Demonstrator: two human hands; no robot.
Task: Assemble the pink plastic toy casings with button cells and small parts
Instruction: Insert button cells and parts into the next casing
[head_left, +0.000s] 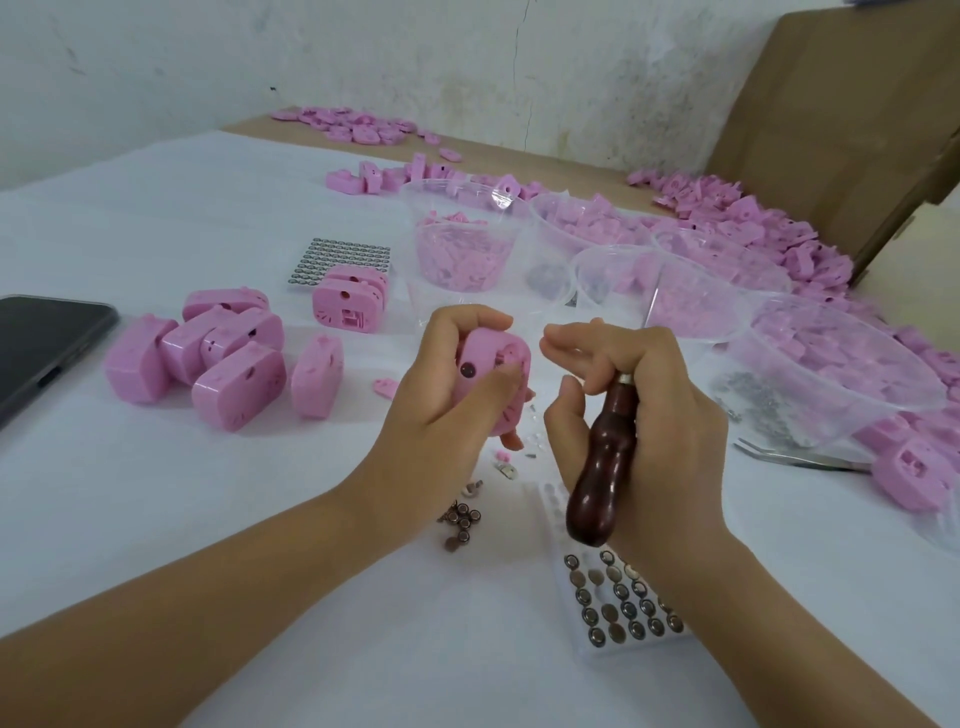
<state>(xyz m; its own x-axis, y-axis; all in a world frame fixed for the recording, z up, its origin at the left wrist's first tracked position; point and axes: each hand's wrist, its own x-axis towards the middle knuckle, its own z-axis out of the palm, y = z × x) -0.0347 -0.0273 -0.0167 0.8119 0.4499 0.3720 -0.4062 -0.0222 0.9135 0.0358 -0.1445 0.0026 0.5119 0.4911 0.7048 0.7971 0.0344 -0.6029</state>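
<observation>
My left hand (451, 387) grips a pink toy casing (488, 358) held upright above the white table, thumb across its open face. My right hand (636, 395) holds a dark wooden-handled screwdriver (602, 467) in the palm, handle pointing down toward me, with the index finger and thumb free and reaching toward the casing. Loose button cells (462, 522) lie below the casing. A clear tray of button cells (621, 597) sits under my right wrist. Small pink and metal parts (511, 462) are scattered between my hands.
Several assembled pink casings (218, 358) lie to the left, near a dark phone (41, 348). A sheet of button cells (340, 257) lies behind. Clear tubs of pink parts (460, 244) and screws (831, 374) stand on the right, tweezers (800, 457) beside them. Pink pieces (753, 228) pile along a cardboard box.
</observation>
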